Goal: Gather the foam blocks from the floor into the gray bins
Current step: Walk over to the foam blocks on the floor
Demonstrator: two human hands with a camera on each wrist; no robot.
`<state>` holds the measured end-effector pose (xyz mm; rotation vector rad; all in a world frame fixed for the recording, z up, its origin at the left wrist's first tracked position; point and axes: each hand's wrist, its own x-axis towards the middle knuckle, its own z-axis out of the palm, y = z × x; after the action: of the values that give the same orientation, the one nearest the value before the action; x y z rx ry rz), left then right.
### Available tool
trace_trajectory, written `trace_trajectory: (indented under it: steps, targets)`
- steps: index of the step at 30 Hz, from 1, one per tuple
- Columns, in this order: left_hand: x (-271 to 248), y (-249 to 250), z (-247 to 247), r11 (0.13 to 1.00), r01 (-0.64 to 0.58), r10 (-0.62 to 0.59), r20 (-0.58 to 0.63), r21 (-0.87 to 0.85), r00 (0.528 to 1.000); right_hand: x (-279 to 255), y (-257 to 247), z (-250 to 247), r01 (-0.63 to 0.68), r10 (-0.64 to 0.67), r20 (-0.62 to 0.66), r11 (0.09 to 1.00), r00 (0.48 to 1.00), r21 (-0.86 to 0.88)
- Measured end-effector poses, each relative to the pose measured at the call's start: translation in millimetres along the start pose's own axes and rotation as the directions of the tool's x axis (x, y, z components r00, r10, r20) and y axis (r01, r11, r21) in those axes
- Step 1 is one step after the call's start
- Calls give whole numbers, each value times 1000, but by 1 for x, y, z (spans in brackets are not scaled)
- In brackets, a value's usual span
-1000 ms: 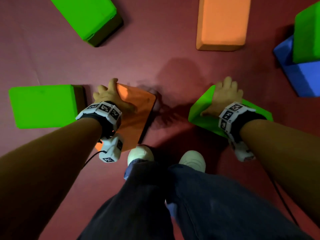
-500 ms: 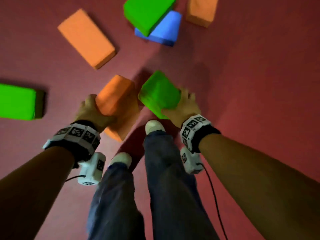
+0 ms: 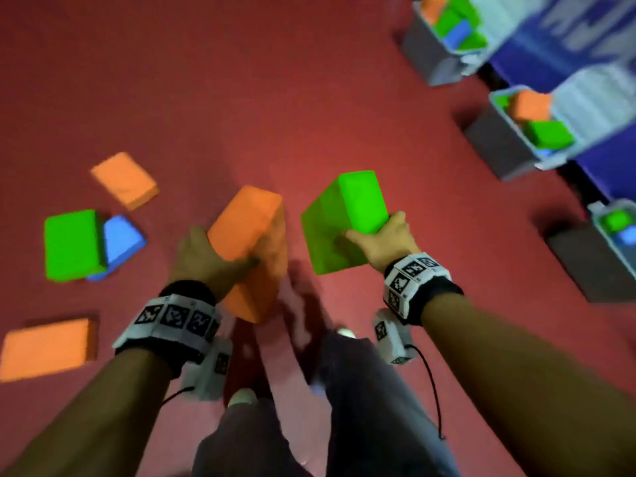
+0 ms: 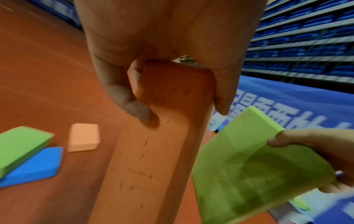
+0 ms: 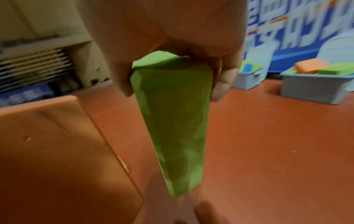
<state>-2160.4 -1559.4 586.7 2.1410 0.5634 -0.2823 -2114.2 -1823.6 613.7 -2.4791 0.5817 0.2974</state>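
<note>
My left hand [image 3: 210, 256] grips an orange foam block [image 3: 254, 242] by its end, thumb on one broad face and fingers on the other [image 4: 145, 115]. My right hand [image 3: 382, 239] grips a green foam block [image 3: 340, 222] the same way, held up off the red floor [image 5: 172, 121]. Both blocks hang side by side in front of me. Three gray bins stand along the right: a far bin [image 3: 430, 53], a middle bin [image 3: 499, 142] and a near bin [image 3: 592, 263], each holding foam blocks.
On the floor at the left lie an orange block [image 3: 125, 179], a green block [image 3: 72, 244] leaning on a blue block [image 3: 120, 241], and another orange block [image 3: 46, 349]. A blue banner wall [image 3: 602, 63] runs behind the bins. My legs and shoes are below.
Both hands lifted their blocks off the floor. I have stood up and turned, so the gray bins come into view at the right.
</note>
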Motion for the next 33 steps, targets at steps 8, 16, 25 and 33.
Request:
trace_trajectory:
  steps: [8,16,25,33]
  targets:
    - [-84,271,150,892,-450,434,218,28,874,-24,210,-256,-289,374,-294,911,880,294]
    - [-163,463,365,842,-495,537,416,-215,733,-57,414,-443,-443,628,-481,776,612,449]
    - [-144,582,494,878,-405,478,509,-255,716,32,508,-523,-394,741,-484,663,465,636]
    - [-77,692,609,891,-305,454,629,-337,631,151,530,-562,-375,847,-388,514,364,771]
